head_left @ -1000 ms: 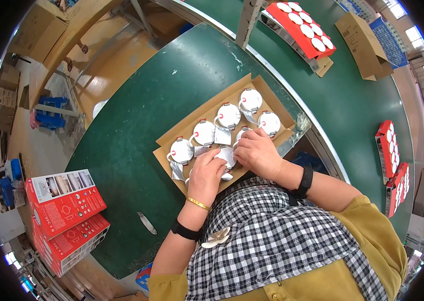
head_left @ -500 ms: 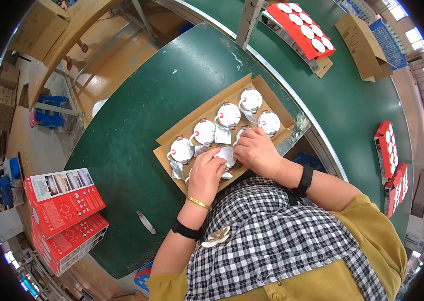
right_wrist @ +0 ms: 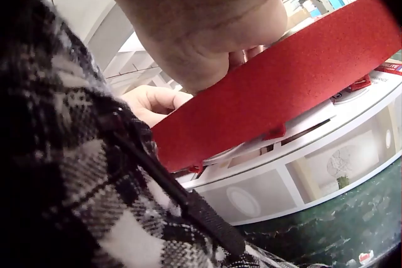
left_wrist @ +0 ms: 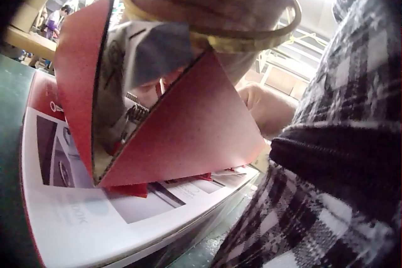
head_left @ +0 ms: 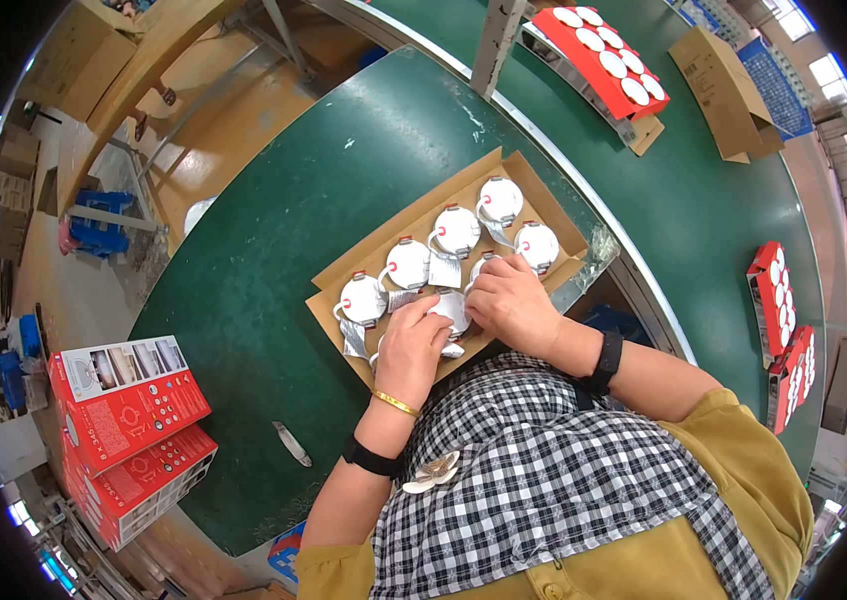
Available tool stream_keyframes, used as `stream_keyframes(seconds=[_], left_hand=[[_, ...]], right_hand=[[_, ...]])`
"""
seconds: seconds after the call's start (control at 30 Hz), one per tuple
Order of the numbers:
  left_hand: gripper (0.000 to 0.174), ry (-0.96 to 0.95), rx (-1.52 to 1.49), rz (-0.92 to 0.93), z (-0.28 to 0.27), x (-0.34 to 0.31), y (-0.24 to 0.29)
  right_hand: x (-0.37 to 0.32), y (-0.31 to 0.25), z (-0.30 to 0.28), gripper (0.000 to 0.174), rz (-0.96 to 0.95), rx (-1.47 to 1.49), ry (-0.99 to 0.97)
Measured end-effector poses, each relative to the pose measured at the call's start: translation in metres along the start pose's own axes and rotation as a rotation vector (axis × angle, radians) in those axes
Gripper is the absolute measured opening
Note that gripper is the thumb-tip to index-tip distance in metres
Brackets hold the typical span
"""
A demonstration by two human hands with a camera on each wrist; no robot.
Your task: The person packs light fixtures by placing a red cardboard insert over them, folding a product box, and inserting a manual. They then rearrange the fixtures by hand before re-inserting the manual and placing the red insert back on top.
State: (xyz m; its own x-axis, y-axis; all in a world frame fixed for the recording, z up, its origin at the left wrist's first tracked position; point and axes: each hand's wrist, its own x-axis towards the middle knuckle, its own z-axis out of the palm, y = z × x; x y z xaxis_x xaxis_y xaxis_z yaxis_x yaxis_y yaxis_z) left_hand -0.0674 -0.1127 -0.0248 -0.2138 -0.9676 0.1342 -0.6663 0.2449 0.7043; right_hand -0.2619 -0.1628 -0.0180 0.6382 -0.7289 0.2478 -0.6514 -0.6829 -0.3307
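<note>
An open cardboard box holds several round white lamps with cords and paper labels. The left hand has its bent fingers at the near-side lamp in the middle. Opposite it, the right hand curls its fingers at the same lamp's right edge, partly over a neighbouring lamp. The fingertips are partly hidden. A red flap stands below the left hand in the left wrist view. In the right wrist view, a red flap hides part of the right hand.
Two red printed boxes are stacked at the left edge of the green table. A cutter-like tool lies near them. Beyond a metal post, another green surface carries a red lamp box and a brown carton.
</note>
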Motion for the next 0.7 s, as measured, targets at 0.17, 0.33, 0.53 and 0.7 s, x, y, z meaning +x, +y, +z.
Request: stream_keyframes(seconds=[0.17, 0.33, 0.53, 0.7], left_hand=[[0.013, -0.013, -0.004, 0.007, 0.0, 0.001, 0.001], [0.009, -0.017, 0.033, 0.029, -0.003, 0.003, 0.012], [0.015, 0.001, 0.068, 0.066, -0.011, 0.024, 0.043], [0.028, -0.107, 0.14, 0.208, 0.008, 0.045, 0.048]], right_hand=[[-0.003, 0.002, 0.001, 0.014, 0.021, 0.002, 0.016], [-0.015, 0.023, -0.014, 0.006, 0.147, 0.478, 0.105], [-0.035, 0.057, -0.027, 0.015, 0.334, 0.38, 0.135], [-0.031, 0.053, -0.03, 0.012, 0.277, 0.298, 0.091]])
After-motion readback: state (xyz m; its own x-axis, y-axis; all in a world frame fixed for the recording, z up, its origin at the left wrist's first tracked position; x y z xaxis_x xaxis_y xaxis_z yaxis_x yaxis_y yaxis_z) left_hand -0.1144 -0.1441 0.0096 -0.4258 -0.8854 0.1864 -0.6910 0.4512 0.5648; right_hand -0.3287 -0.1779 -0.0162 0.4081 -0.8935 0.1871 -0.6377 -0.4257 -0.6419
